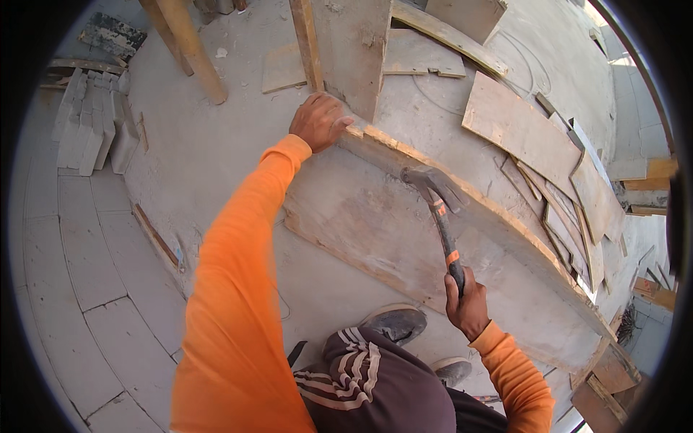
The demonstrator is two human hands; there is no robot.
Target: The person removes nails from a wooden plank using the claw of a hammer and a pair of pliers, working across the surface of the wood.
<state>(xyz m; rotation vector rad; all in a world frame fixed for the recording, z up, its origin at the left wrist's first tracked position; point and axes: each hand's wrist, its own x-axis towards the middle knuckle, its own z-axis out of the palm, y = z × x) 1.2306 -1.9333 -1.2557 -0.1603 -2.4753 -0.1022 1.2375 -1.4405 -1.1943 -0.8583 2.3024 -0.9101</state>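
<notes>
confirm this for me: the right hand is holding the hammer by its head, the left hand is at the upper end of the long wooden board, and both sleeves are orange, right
Not quite: the right hand holds the hammer by the lower end of its handle, not by its head, as the head view shows. The rest stands.

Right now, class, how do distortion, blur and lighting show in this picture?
Head view: grey blocks bow at left, fisheye fashion; head view: left sleeve looks soft, hammer clearer; head view: brightness washes out the upper right.
</notes>
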